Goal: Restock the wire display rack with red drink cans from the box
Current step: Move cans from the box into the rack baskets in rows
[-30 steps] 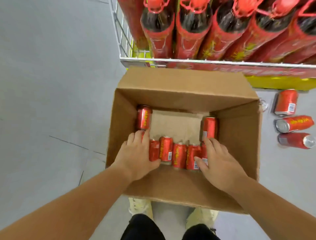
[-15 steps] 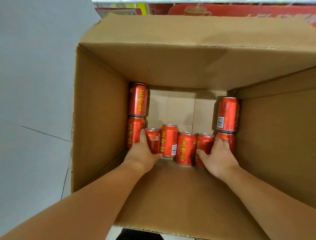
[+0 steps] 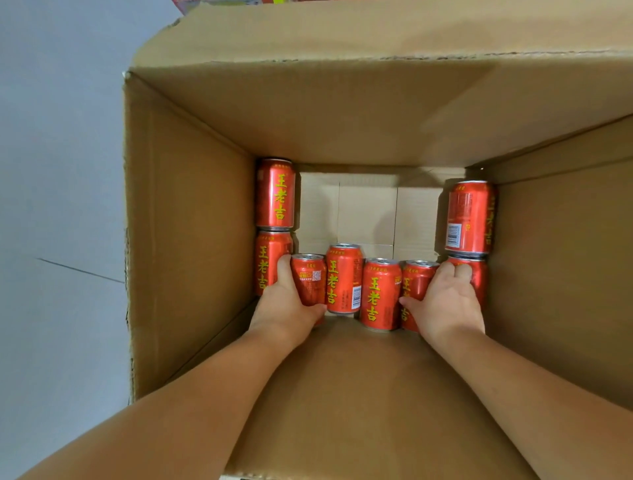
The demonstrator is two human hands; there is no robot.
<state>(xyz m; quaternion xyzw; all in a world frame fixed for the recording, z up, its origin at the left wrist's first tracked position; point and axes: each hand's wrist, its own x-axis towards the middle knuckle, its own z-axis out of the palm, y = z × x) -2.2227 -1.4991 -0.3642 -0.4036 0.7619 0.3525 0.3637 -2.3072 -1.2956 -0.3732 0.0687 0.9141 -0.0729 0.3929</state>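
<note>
rack [image 3: 219, 2] cut off at top edge, L hand [image 3: 286, 305] fingers hidden behind can [image 3: 309, 279]

The view has dropped closer into the box [image 3: 191, 240], which now fills the frame; the rack and the loose cans on the floor beside the box are out of sight. Inside the box, the left hand [image 3: 286, 301] and right hand [image 3: 445, 301] have closed in around the row of cans [image 3: 344, 277].
</note>
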